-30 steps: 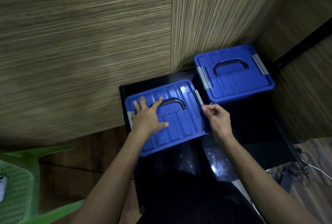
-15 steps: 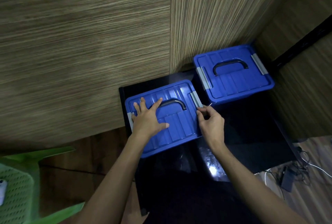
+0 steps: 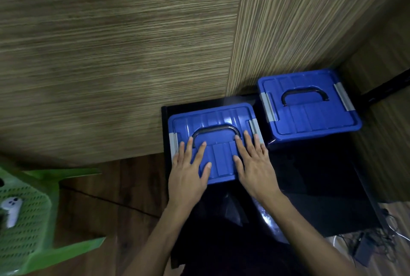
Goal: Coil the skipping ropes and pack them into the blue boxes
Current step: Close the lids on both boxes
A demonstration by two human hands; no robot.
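Observation:
Two blue boxes with lids on, black carry handles and grey side latches stand on a black table (image 3: 321,198). The near blue box (image 3: 219,120) is under both hands. My left hand (image 3: 188,169) lies flat on the left half of its lid, fingers spread. My right hand (image 3: 253,165) lies flat on the right half, fingertips near the grey right latch (image 3: 254,126). The far blue box (image 3: 308,107) sits to the right, against the wood-grain wall. No skipping rope is in view.
Wood-panel walls (image 3: 111,54) close in behind and to the right of the table. A green plastic chair (image 3: 28,220) with a white controller (image 3: 12,209) on its seat stands at the lower left. Cables and a black adapter (image 3: 363,251) lie on the floor at lower right.
My right hand has left the near box's right latch and now lies flat on the lid beside my left hand. The latch now lies down against the box.

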